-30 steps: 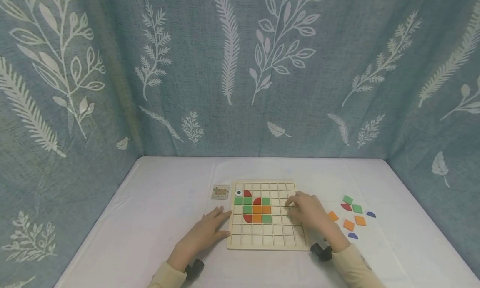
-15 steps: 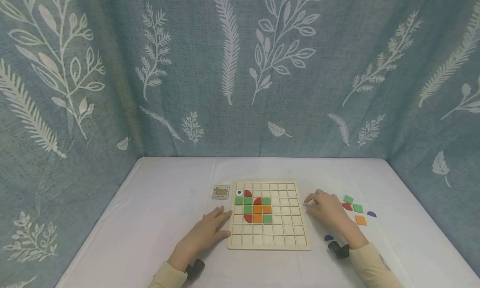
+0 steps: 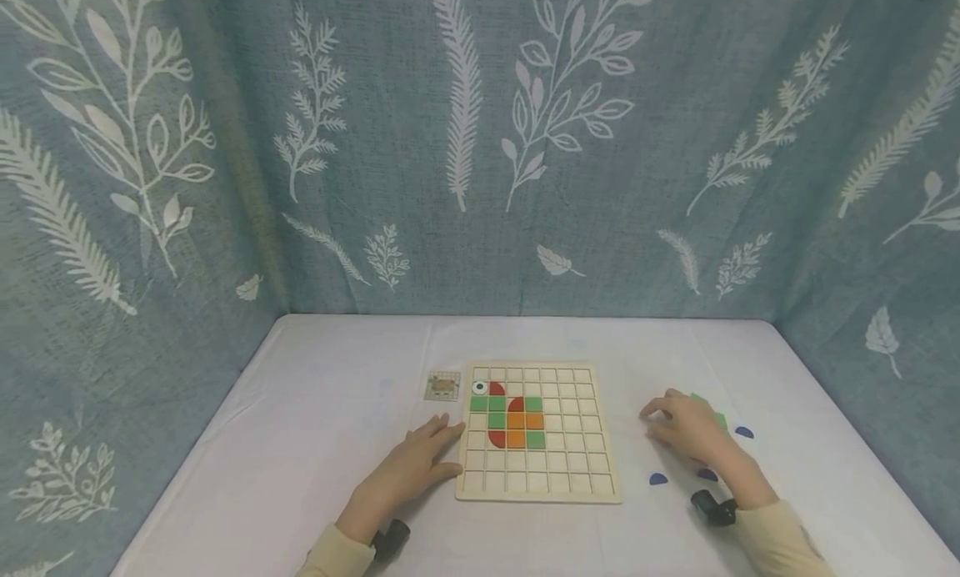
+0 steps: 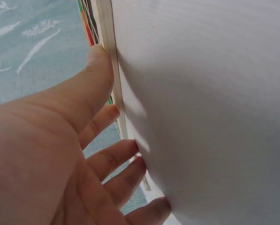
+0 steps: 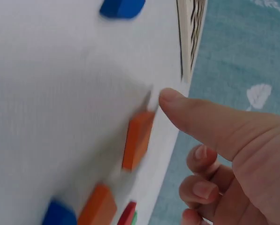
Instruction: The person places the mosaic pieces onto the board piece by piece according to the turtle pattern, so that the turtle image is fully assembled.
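Note:
My left hand [image 3: 412, 467] rests on the table with its thumb and fingertips at the left edge of the gridded wooden board [image 3: 570, 480]; the left wrist view shows the fingers [image 4: 112, 159] spread along that edge. Orange, green and red tiles and a round eye piece [image 3: 480, 387] lie on the board. Right of the board, my right hand [image 3: 697, 431] is over the loose pieces, partly hiding them. In the right wrist view that hand [image 5: 252, 159] holds nothing, its thumb extended near an orange tile [image 5: 137, 140] and its other fingers bent.
A small picture card [image 3: 442, 386] lies at the board's upper left. Blue half-circles [image 3: 658, 479] lie right of the board, one of them beyond my right hand. Green pieces [image 3: 722, 420] show behind that hand. A patterned curtain [image 3: 480, 260] stands behind the white table.
My right hand has moved from over the board's right side to the right, over the loose pieces, uncovering a blue half-circle near the board. My left hand has stayed in place.

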The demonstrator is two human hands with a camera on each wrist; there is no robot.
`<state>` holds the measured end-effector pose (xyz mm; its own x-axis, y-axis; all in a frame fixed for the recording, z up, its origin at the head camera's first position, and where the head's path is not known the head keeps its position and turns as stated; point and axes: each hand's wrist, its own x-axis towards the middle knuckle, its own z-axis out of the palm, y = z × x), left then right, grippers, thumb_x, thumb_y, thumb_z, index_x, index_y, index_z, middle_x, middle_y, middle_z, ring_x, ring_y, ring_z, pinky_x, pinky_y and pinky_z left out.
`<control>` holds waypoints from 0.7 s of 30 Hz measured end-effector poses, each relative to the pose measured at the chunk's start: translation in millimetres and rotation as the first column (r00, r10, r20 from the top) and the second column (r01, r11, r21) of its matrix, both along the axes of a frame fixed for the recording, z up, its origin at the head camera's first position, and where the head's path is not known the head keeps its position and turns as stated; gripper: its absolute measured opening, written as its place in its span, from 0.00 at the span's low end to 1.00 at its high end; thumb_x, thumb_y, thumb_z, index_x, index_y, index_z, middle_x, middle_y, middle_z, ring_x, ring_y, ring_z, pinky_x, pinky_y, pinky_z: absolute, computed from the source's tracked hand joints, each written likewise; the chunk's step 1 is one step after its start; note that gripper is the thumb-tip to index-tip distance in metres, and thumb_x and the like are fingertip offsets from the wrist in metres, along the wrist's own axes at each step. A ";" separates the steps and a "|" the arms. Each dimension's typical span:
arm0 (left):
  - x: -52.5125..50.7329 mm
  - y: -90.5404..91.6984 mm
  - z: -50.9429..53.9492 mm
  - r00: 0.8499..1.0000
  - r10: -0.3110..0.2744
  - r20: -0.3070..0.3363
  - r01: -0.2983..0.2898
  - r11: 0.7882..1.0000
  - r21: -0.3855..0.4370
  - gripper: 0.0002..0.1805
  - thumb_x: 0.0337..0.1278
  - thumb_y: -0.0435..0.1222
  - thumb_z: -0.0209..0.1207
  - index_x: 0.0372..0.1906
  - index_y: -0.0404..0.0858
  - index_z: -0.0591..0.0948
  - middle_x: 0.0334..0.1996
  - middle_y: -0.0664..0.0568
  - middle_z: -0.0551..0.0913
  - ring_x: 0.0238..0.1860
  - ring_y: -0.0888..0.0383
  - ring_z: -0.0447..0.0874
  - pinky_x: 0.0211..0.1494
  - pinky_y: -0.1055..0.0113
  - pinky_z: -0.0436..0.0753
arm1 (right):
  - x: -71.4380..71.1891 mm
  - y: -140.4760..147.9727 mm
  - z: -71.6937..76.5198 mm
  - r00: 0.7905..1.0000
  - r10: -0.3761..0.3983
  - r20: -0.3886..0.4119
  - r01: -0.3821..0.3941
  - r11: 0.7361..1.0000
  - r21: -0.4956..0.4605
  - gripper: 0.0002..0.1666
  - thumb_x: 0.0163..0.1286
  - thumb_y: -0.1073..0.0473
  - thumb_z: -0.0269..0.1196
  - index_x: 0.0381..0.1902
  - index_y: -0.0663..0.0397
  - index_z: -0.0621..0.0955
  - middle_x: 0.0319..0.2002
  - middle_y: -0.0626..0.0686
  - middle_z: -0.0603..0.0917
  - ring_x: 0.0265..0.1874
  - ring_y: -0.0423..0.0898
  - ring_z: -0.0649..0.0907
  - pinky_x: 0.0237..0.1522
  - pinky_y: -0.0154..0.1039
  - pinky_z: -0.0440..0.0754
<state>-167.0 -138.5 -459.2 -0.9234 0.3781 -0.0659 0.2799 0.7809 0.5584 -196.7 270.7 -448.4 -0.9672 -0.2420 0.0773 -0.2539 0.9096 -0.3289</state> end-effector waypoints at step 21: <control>-2.6 -1.8 -5.4 1.000 -0.001 -0.019 0.001 1.000 -0.004 0.35 0.52 0.49 0.60 0.64 0.40 0.69 0.68 0.39 0.61 0.70 0.41 0.55 0.69 0.40 0.56 | 6.2 38.6 4.0 0.991 0.046 0.129 -0.037 0.997 -0.066 0.11 0.54 0.60 0.69 0.37 0.46 0.83 0.31 0.44 0.75 0.36 0.47 0.79 0.39 0.47 0.82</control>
<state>-169.6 -140.4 -464.6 -0.9242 0.3785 -0.0501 0.2909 0.7831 0.5497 -190.4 309.3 -444.3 -0.9592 -0.2808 -0.0324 -0.2422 0.8756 -0.4179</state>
